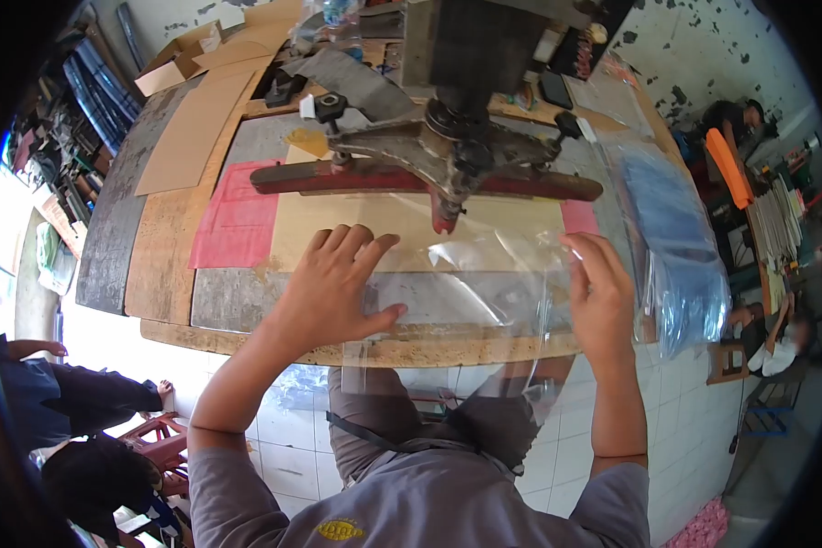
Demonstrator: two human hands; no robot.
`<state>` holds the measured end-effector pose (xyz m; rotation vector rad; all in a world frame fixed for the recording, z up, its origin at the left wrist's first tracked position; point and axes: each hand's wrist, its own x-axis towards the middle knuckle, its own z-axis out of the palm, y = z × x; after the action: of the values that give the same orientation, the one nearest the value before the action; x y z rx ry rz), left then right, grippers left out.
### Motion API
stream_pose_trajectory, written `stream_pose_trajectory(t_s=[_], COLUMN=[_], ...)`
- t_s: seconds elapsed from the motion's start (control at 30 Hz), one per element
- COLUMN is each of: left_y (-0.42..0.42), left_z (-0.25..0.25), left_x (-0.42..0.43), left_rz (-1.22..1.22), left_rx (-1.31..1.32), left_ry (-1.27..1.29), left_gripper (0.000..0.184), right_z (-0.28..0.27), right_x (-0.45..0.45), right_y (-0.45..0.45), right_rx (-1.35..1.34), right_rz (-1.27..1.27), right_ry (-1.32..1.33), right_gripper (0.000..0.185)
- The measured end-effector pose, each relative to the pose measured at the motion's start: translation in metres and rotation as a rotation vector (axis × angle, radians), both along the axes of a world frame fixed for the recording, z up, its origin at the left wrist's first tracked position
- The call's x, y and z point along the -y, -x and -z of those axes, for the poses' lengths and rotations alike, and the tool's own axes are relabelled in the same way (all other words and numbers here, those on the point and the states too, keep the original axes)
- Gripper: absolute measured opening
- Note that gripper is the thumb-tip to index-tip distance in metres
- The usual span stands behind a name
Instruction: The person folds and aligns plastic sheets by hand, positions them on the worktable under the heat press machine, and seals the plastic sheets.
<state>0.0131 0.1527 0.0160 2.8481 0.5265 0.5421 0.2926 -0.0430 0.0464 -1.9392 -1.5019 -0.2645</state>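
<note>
A clear plastic sheet (470, 297) lies across the near side of the work table and hangs over its front edge, toward my lap. My right hand (603, 297) pinches its upper right corner between thumb and fingers. At the sheet's left side, my left hand (338, 285) is open, thumb and fingers apart. Whether its fingertips press on the sheet I cannot tell. Just beyond both hands stands a press head (457, 151) with a long metal bar (356, 173). Beneath the bar is a tan board (315, 219), with pink sheet (233, 215) showing at its left.
A stack of bluish clear plastic (671, 228) hangs over the table's right edge. Cardboard (196, 132) lies at the left, near an open box (178, 59). A black phone-like object (554, 89) is behind the press. Other people are at the lower left and far right.
</note>
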Motion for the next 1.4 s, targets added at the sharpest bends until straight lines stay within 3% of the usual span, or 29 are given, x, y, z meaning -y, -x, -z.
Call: stream_pose_trajectory(t_s=[0.07, 0.13, 0.23, 0.33, 0.47, 0.5, 0.6, 0.63, 0.7, 0.73, 0.8, 1.0, 1.4], left_y=[0.010, 0.022, 0.033, 0.024, 0.011, 0.015, 0.030, 0.030, 0.042, 0.049, 0.054, 0.064, 0.067], left_z=[-0.010, -0.025, -0.016, -0.002, 0.022, 0.018, 0.018, 0.027, 0.022, 0.020, 0.022, 0.010, 0.012], left_x=[0.017, 0.039, 0.067, 0.112, 0.146, 0.154, 0.160, 0.166, 0.158, 0.154, 0.147, 0.138, 0.121], left_rz=[0.056, 0.119, 0.372, 0.371, 0.402, 0.353, 0.178, 0.205, 0.256, 0.277, 0.325, 0.288, 0.266], left_rx=[-0.007, 0.011, 0.190, 0.192, 0.293, 0.273, 0.049, 0.265, 0.253, 0.249, 0.356, 0.516, 0.496], left_ry=[0.069, 0.137, 0.627, 0.816, 0.943, 1.062, 1.272, 1.268, 1.155, 1.103, 1.006, 0.866, 0.832], left_gripper=[0.090, 0.096, 0.096, 0.103, 0.074, 0.052, 0.030, 0.013, 0.011, 0.010, 0.006, 0.008, 0.009], right_z=[-0.018, -0.032, -0.038, -0.023, 0.004, 0.003, -0.001, 0.004, 0.026, 0.045, 0.071, 0.085, 0.057], right_x=[0.027, 0.056, 0.094, 0.114, 0.123, 0.121, 0.113, 0.110, 0.095, 0.082, 0.056, 0.027, 0.032], right_y=[-0.002, 0.004, 0.026, 0.056, 0.093, 0.098, 0.086, 0.059, 0.006, -0.015, -0.034, -0.032, -0.044], right_rx=[0.107, 0.162, 0.155, 0.135, -0.040, -0.126, -0.424, -0.546, -0.460, -0.260, -0.242, -0.215, -0.222], right_rz=[0.007, -0.021, -0.123, -0.242, -0.450, -0.522, -0.735, -0.805, -0.635, -0.394, -0.146, -0.127, -0.217], right_ry=[-0.043, -0.054, -0.010, 0.084, 0.161, 0.205, 0.282, 0.274, 0.165, 0.072, 0.137, 0.035, 0.256], right_gripper=[0.032, 0.032, 0.032, 0.038, 0.053, 0.054, 0.053, 0.050, 0.042, 0.035, 0.019, 0.010, 0.005])
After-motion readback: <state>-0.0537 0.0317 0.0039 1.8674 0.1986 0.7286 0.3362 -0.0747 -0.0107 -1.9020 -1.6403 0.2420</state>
